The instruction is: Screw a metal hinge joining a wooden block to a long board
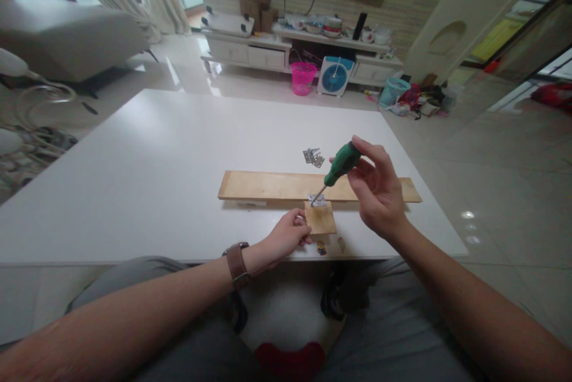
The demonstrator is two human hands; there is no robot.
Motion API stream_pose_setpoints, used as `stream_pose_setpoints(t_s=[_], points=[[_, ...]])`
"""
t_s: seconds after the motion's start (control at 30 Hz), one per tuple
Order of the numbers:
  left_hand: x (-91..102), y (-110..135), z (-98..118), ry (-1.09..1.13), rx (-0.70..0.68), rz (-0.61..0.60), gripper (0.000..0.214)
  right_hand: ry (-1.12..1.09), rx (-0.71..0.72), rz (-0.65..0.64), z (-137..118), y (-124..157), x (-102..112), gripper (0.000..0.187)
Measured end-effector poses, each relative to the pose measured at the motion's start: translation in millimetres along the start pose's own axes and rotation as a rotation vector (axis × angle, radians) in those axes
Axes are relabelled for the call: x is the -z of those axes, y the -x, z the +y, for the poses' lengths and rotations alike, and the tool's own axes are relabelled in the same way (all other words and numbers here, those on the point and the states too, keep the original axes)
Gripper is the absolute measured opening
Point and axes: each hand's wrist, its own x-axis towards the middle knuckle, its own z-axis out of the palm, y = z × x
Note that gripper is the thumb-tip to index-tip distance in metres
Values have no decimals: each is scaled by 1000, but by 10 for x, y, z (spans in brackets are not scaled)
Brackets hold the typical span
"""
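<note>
My right hand (pixel 378 188) grips a green-handled screwdriver (pixel 341 164), tilted, with its tip down on a small metal hinge (pixel 317 200). The hinge bridges a long wooden board (pixel 268 185) and a small wooden block (pixel 320 219) in front of it. My left hand (pixel 288 236), with a brown watch on the wrist, is curled against the left edge of the small block and holds it in place. Both pieces of wood lie on the white table (pixel 156 173), near its front edge.
Spare metal hinges (pixel 313 156) lie just behind the board. Two small items (pixel 330 246) sit at the table's front edge. Beyond the table are a pink basket (pixel 302 78), a blue fan (pixel 335 75) and a white TV cabinet (pixel 268 54).
</note>
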Motion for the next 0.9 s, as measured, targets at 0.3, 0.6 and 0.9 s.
stream_pose_setpoints(t_s=[0.3, 0.6, 0.9], points=[[-2, 3, 9, 8, -16, -3, 19, 42, -19, -7, 29, 22, -6, 59], [-3, 11, 9, 16, 3, 15, 18, 91, -7, 50, 52, 1, 10, 57], [5, 9, 0, 15, -9, -1, 18, 86, -17, 63, 33, 7, -9, 55]])
